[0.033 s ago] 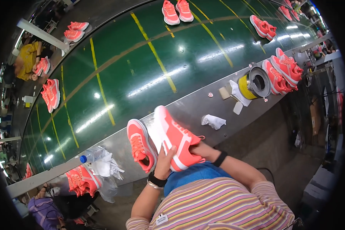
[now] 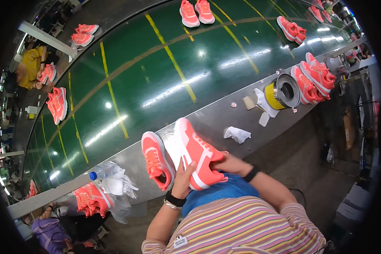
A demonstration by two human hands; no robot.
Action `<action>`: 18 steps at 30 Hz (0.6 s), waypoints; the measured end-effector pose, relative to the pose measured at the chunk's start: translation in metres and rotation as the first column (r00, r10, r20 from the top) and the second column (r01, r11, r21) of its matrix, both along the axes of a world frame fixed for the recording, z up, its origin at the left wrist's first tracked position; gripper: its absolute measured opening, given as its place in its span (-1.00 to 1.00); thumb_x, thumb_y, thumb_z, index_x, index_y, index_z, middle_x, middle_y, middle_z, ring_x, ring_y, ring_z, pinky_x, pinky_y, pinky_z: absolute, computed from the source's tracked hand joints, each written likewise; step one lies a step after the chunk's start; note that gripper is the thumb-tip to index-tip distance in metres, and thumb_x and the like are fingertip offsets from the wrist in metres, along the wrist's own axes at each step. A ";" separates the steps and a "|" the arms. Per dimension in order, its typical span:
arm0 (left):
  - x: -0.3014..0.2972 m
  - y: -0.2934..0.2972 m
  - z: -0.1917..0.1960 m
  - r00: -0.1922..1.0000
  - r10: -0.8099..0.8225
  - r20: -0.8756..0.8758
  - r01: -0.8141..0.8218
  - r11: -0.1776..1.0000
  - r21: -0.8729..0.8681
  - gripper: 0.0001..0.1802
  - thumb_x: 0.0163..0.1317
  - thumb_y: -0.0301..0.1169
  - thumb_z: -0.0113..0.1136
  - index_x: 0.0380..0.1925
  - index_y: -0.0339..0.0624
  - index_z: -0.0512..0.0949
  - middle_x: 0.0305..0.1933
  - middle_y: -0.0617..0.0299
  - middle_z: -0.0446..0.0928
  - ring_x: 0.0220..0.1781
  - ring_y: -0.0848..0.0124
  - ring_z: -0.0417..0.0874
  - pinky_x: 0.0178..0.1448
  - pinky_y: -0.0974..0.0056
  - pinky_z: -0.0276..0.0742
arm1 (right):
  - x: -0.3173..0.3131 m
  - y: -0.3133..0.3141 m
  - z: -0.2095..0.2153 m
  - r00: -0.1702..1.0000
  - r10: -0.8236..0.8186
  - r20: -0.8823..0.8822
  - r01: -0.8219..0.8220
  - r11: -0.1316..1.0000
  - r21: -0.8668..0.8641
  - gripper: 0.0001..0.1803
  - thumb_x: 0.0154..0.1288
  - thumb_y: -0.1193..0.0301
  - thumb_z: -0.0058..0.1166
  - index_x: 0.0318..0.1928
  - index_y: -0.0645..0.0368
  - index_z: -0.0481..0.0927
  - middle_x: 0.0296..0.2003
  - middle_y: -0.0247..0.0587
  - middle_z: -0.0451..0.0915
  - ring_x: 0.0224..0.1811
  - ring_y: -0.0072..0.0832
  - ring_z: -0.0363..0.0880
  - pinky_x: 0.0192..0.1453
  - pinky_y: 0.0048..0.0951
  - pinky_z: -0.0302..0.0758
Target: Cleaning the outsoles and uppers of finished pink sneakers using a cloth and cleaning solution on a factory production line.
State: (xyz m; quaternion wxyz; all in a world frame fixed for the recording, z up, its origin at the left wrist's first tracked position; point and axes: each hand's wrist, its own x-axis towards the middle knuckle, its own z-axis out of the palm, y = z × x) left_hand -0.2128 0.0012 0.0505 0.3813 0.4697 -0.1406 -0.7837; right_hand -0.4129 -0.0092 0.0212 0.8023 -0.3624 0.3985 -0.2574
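A coral sneaker with a white sole is tilted up in front of me, its toe pointing away. My left hand grips it at the sole side, with the thumb along the sidewall. By the heel and collar is my right hand, its fingers hidden behind or inside the shoe opening. The matching sneaker rests just left of it on the metal ledge, laces up.
Beyond the ledge runs a green conveyor belt carrying coral shoe pairs. To the right are a yellow-banded can, crumpled white paper and stacked sneakers. At left, a bottle lies near paper and more sneakers.
The held sneaker has shifted slightly to the right. My right hand has moved a little to the right at the heel. My left hand keeps its grip.
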 end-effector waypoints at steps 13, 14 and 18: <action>-0.017 0.039 -0.040 0.968 -0.173 0.180 0.162 0.984 0.071 -0.19 0.21 -0.30 0.12 0.33 -0.26 -0.10 0.20 0.03 0.28 0.17 0.35 0.35 0.21 0.30 0.28 | -0.016 -0.049 -0.010 0.713 -0.523 -0.468 0.131 0.755 -0.643 -0.88 0.01 0.57 0.13 -0.36 0.21 0.61 -0.38 -0.14 0.54 -0.34 -0.28 0.54 -0.22 -0.42 0.46; -0.018 0.039 -0.042 0.966 -0.177 0.190 0.170 0.984 0.051 -0.18 0.21 -0.29 0.12 0.33 -0.27 -0.11 0.21 0.02 0.26 0.18 0.34 0.34 0.22 0.30 0.27 | -0.004 -0.055 0.000 0.805 -0.471 -0.361 0.177 0.771 -0.612 -0.90 0.01 0.56 0.14 -0.39 0.22 0.60 -0.37 -0.11 0.54 -0.32 -0.25 0.53 -0.22 -0.38 0.45; -0.021 0.040 -0.046 0.945 -0.199 0.259 0.215 0.976 -0.034 -0.17 0.21 -0.27 0.11 0.33 -0.29 -0.13 0.22 -0.01 0.25 0.19 0.33 0.33 0.23 0.30 0.25 | 0.026 -0.069 -0.003 0.849 -0.187 -0.494 -0.212 0.735 -0.644 -0.86 0.02 0.54 0.13 -0.33 0.22 0.60 -0.37 -0.10 0.53 -0.29 -0.24 0.54 -0.20 -0.38 0.45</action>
